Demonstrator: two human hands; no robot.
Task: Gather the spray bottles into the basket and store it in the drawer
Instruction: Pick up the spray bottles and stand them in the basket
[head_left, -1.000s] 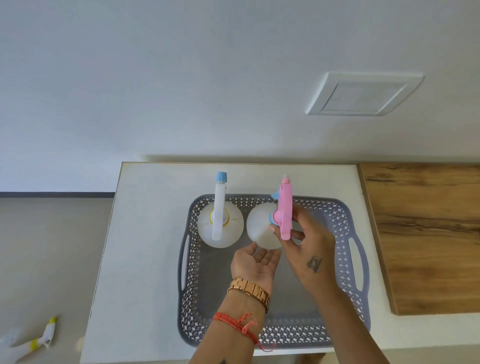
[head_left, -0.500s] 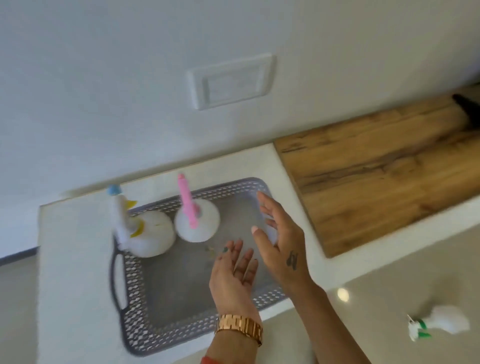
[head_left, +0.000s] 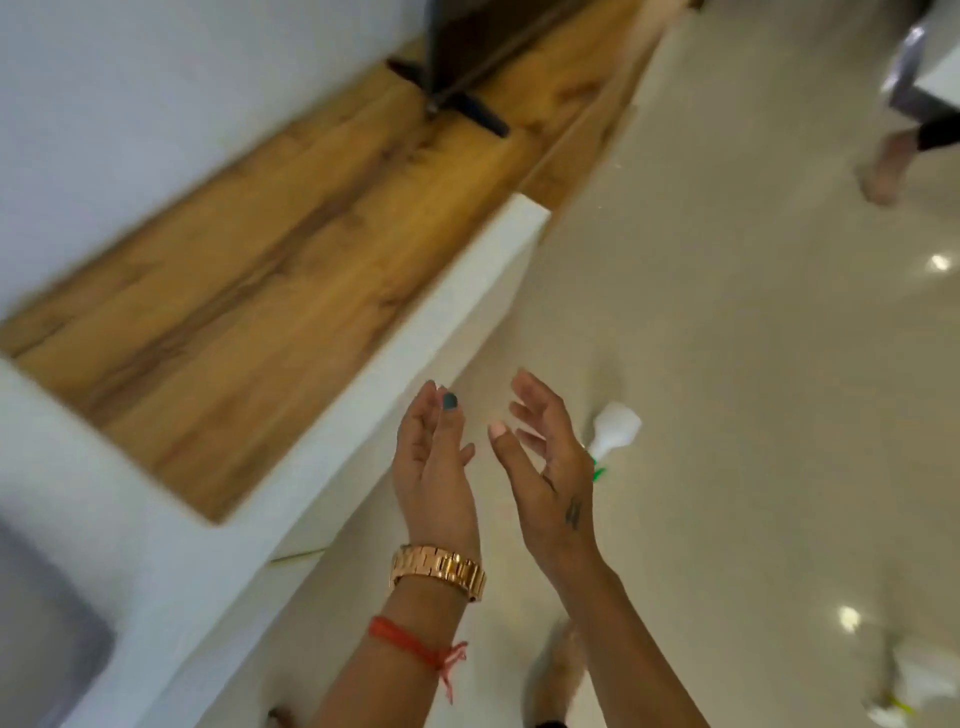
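A white spray bottle with a green trigger (head_left: 614, 430) lies on the floor, partly hidden behind my right hand (head_left: 545, 462). That hand is open, fingers spread, holding nothing. My left hand (head_left: 434, 467), with a gold watch on its wrist, is open beside it, palm facing right, also holding nothing. A blurred corner of the grey basket (head_left: 47, 639) shows at the bottom left on the white cabinet top (head_left: 171, 561). Another white spray bottle with yellow parts (head_left: 911, 686) lies blurred on the floor at the lower right.
A wooden countertop (head_left: 249, 291) runs along the wall, with a dark stand (head_left: 462, 104) on it. Another person's bare foot (head_left: 883, 171) is on the beige floor at the upper right. My own feet show below my arms.
The view has swung right, from the basket to the floor. My right hand let go of the pink-trigger bottle in the basket, and both hands moved right, away from it.
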